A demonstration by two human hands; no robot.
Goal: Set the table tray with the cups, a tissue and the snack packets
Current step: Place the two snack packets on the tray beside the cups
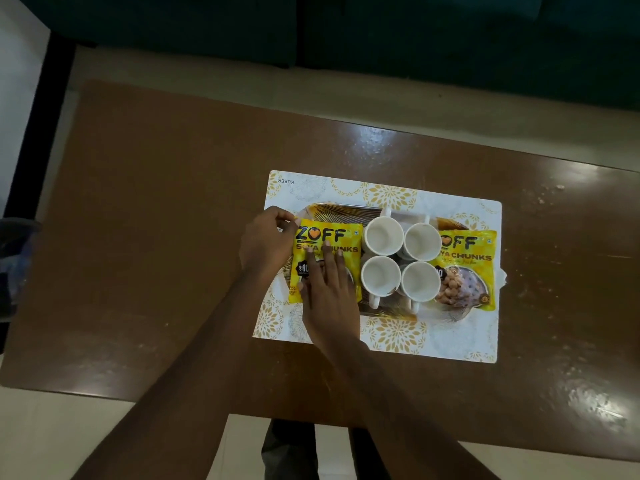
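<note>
An oval gold-patterned tray (391, 310) rests on a white placemat (460, 344). Several white cups (383, 235) stand upright in a block at its middle, with a white tissue (405, 216) partly showing behind them. A yellow soya chunks packet (337, 239) lies flat on the tray's left end, and a second yellow packet (467, 268) lies on the right end. My left hand (265, 242) pinches the left packet's top left corner. My right hand (329, 296) lies flat on that packet's lower half, fingers spread.
The placemat sits on a glossy brown table (156, 237) with bare surface on the left and right. A dark green sofa (415, 39) stands beyond the far edge. My legs show below the near edge.
</note>
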